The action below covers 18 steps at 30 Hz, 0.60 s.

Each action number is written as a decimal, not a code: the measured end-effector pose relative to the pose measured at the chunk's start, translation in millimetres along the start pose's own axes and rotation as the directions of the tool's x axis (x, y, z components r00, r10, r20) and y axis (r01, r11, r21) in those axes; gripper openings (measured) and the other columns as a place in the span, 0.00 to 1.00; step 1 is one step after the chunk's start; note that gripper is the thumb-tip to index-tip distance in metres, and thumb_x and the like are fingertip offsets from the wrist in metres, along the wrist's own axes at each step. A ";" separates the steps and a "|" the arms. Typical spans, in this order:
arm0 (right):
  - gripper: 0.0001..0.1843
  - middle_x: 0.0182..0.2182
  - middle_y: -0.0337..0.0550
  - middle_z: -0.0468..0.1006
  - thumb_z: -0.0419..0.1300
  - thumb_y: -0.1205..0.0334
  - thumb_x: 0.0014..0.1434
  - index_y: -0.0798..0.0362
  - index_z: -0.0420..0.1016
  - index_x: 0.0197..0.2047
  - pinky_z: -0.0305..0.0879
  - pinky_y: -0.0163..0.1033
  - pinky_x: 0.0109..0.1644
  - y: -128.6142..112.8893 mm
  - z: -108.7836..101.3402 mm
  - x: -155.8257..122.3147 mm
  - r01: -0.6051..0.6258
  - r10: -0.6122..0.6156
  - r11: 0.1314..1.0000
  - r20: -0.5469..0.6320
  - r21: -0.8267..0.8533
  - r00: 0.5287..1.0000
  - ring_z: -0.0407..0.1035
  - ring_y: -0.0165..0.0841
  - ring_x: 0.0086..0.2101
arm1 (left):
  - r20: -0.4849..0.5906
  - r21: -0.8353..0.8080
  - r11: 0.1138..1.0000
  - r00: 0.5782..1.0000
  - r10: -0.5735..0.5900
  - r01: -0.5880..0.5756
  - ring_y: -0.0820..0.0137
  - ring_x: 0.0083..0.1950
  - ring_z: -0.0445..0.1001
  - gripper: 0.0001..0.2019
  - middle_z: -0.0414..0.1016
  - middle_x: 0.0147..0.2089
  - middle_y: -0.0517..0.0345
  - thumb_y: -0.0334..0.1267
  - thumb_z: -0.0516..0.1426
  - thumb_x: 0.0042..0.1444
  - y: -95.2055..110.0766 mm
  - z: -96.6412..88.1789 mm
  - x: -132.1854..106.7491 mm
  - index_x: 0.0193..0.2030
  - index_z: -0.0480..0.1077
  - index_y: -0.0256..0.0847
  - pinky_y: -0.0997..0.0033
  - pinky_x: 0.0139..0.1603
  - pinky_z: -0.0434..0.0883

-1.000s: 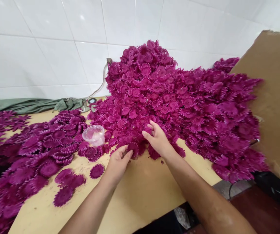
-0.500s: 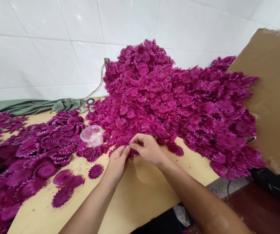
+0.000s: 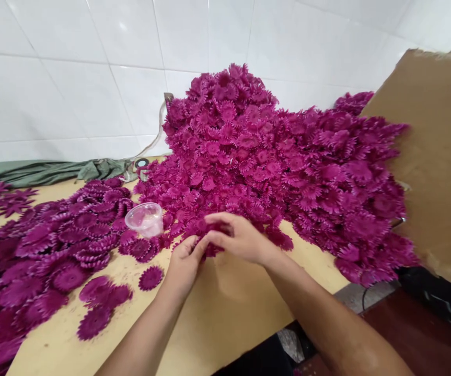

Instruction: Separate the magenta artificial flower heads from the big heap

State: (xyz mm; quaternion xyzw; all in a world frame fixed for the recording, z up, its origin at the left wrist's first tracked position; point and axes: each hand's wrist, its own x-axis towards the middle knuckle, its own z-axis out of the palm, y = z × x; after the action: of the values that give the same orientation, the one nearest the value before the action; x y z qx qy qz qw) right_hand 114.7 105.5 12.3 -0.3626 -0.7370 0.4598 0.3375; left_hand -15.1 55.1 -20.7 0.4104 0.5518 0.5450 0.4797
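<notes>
Fingers (image 3: 222, 217) brought together at the near edge of the flower heap (image 3: 244, 146)

In the head view, the left hand (image 3: 184, 263) is extended from the near left and the right hand (image 3: 241, 240) from the near right, and their tips appear to be touching. The fingers of both are curled as if for a pinch; whether anything is grasped cannot be told, since the spot is partly covered by the right thumb and backed by magenta petals.

The flower heap is placed just beyond the fingers, spread far and to the right. Its near edge is overlapped by the right hand, judged the nearer of the two. No clear long axis is offered by its round flowers, which are turned at many angles.

On the worktop (image 3: 225, 308), a loose flower (image 3: 150, 278) is laid flat near the left hand, on its left. Farther off, a clear plastic cup (image 3: 147, 219) is stood between the heap and a left-hand spread of flowers (image 3: 39, 240).
</notes>
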 end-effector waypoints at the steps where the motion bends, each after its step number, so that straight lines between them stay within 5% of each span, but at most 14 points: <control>1: 0.16 0.38 0.45 0.75 0.60 0.61 0.48 0.55 0.70 0.42 0.65 0.41 0.45 -1.0 6.1 -3.5 -0.016 0.012 0.999 0.073 0.045 0.997 0.69 0.34 0.39 | 0.008 -0.037 0.999 1.000 -0.020 0.021 0.77 0.22 0.54 0.20 0.55 0.18 0.68 0.54 0.59 0.38 0.2 -0.1 -0.3 0.18 0.59 0.39 0.76 0.23 0.55; 4: 0.09 0.29 0.40 0.74 0.59 0.67 0.48 0.56 0.70 0.35 0.66 0.36 0.37 0.7 18.7 -7.8 -0.062 0.050 0.990 0.097 0.123 0.994 0.69 0.29 0.31 | 0.032 -0.071 0.997 0.999 -0.030 0.032 0.76 0.23 0.56 0.20 0.59 0.19 0.65 0.55 0.58 0.40 1.7 0.6 -1.7 0.20 0.61 0.39 0.76 0.24 0.56; 7: 0.02 0.23 0.37 0.72 0.56 0.69 0.50 0.56 0.70 0.29 0.64 0.34 0.32 6.5 21.0 -3.5 -0.098 0.101 0.991 -0.027 0.089 0.995 0.66 0.27 0.26 | 0.052 0.026 0.999 0.998 0.037 -0.038 0.74 0.25 0.58 0.17 0.61 0.20 0.64 0.53 0.57 0.41 2.8 2.8 -1.0 0.21 0.63 0.39 0.75 0.26 0.58; 11: 0.07 0.23 0.37 0.72 0.52 0.70 0.53 0.54 0.70 0.29 0.64 0.35 0.34 14.8 12.0 11.3 -0.077 0.073 0.997 -0.225 -0.012 0.972 0.67 0.27 0.25 | 0.045 0.138 0.982 0.991 0.123 -0.128 0.73 0.26 0.59 0.13 0.61 0.21 0.64 0.47 0.58 0.41 0.7 4.5 0.5 0.21 0.62 0.41 0.74 0.28 0.59; 15: 0.12 0.34 0.47 0.75 0.48 0.69 0.56 0.57 0.70 0.41 0.67 0.40 0.40 17.0 -8.7 26.2 -0.154 0.129 0.988 -0.427 -0.025 0.895 0.70 0.32 0.34 | 0.078 0.101 0.989 0.992 0.098 -0.106 0.71 0.28 0.62 0.12 0.63 0.22 0.63 0.46 0.58 0.43 -2.0 1.0 -3.1 0.22 0.63 0.41 0.74 0.31 0.62; 18: 0.20 0.51 0.56 0.67 0.56 0.66 0.51 0.58 0.67 0.49 0.58 0.46 0.55 11.6 -16.8 23.8 -0.082 -0.019 0.974 -0.438 -0.211 0.899 0.62 0.38 0.51 | 0.047 0.074 0.995 0.997 0.059 -0.062 0.72 0.28 0.62 0.14 0.64 0.22 0.63 0.49 0.58 0.42 -2.6 -1.4 -3.6 0.22 0.65 0.40 0.74 0.31 0.62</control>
State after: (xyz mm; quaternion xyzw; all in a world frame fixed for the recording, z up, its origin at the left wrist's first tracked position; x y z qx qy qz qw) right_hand 119.1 136.5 11.4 -0.5040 -0.6836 0.2861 0.4436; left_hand -15.6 51.1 -23.1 0.4571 0.5484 0.5286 0.4593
